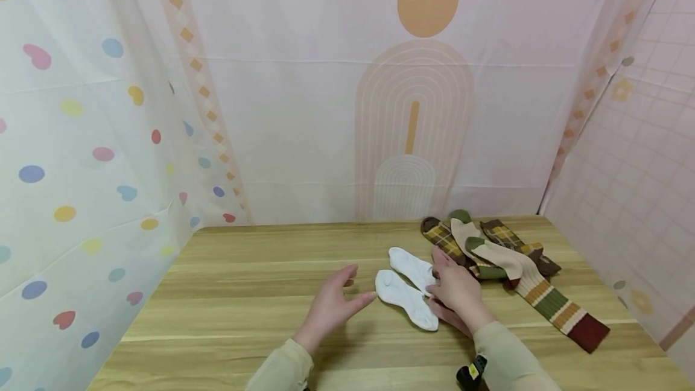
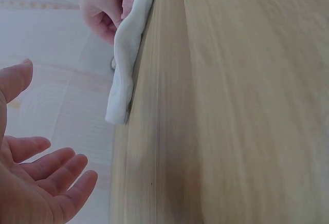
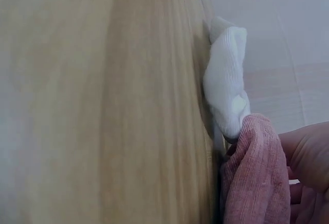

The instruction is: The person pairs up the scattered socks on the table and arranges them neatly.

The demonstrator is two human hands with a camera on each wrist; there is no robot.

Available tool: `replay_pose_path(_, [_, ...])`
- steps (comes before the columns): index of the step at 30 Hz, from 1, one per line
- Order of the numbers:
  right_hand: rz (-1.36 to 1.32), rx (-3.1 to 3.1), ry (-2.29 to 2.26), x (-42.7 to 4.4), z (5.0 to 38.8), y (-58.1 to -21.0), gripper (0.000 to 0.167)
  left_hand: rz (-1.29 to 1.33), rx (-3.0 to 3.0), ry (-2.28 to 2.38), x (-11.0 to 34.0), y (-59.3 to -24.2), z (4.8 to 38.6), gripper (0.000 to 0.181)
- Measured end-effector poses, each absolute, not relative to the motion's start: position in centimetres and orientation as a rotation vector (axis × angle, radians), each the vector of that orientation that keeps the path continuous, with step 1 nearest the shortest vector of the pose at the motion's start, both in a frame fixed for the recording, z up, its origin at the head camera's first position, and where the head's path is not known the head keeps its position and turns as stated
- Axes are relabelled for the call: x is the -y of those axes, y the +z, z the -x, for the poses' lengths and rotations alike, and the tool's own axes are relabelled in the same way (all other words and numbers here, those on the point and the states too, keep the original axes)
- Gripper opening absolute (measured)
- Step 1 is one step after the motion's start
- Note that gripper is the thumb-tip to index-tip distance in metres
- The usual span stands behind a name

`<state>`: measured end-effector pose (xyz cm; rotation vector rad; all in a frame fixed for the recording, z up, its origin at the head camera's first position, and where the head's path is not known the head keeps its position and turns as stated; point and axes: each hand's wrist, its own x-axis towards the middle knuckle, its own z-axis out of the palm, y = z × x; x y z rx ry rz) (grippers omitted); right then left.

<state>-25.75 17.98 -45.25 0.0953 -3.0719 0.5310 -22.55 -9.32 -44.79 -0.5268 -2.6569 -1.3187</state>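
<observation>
Socks, two, white: the nearer white sock (image 1: 404, 299) and the farther white sock (image 1: 411, 267) lie flat, side by side, a little right of centre on the tabletop (image 1: 244, 306). Right end of the farther one is partly hidden behind the right hand (image 1: 460, 293).

Right hand: fingers bent about pink ribbed fabric (image 3: 257, 178), gripping it, as the right wrist view shows; the fabric's upper end meets one end of a white sock. Whether fingertips also touch the white socks: cannot tell.

Left hand (image 1: 333, 303): fingers spread and holding nothing, thumb pointing at the left end of the nearer white sock. Left wrist view puts the hand clear of the sock.

Beyond the right hand: overlapping pile. Striped sock (image 1: 549, 299), cream with orange and green bands and a maroon end, lies diagonally on top; plaid socks (image 1: 505, 235) in brown and mustard lie beneath and beside it.

Periphery: pale sleeves (image 1: 282, 367) on both arms; patterned backdrop (image 1: 298, 119) behind the tabletop; dotted curtain (image 1: 87, 246) at left.
</observation>
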Motion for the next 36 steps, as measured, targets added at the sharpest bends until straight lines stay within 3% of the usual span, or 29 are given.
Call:
replay_pose_path(5, [-0.13,3.038,0.551,-17.9,26.1,-45.5,0.079,0.525,2.642,-1.346,9.1,-44.8,22.6,0.071])
replay_pose_path(21, [-0.112,3.033,0.662,-17.9,26.2,-45.1,0.081,0.583,2.592,-1.37,7.7,-44.7,23.0,0.069])
replay_pose_path(31, [-0.101,2.984,0.647,-18.4,26.1,-45.4,0.06,0.547,2.607,-1.422,7.0,-44.4,23.4,0.068])
replay_pose_path(36, [-0.088,2.934,0.649,-18.6,26.2,-45.4,0.02,0.512,2.597,-1.527,6.8,-44.4,23.9,0.068])
